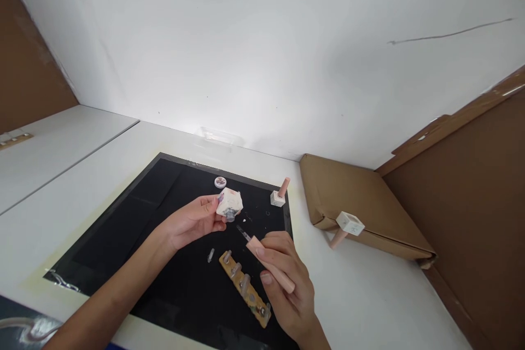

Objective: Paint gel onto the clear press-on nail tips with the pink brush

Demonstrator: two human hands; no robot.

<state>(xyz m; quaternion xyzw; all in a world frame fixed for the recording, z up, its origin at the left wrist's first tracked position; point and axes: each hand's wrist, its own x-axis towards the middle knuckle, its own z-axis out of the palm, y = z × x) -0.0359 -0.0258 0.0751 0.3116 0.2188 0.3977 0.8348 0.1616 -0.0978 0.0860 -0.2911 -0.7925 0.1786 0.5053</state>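
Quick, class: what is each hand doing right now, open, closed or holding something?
Left hand: closed on a small white bottle, its neck pointing down.
Right hand: closed on a pinkish cap with a brush.

The head view looks forward and down from the wearer's head — the mat sits low, between forearms, the wall beyond it filling the top.

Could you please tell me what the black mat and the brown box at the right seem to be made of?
The black mat looks like matte plastic or rubber, judging by its dull, even surface. The brown box appears to be plain cardboard, given its tan colour and folded edges.
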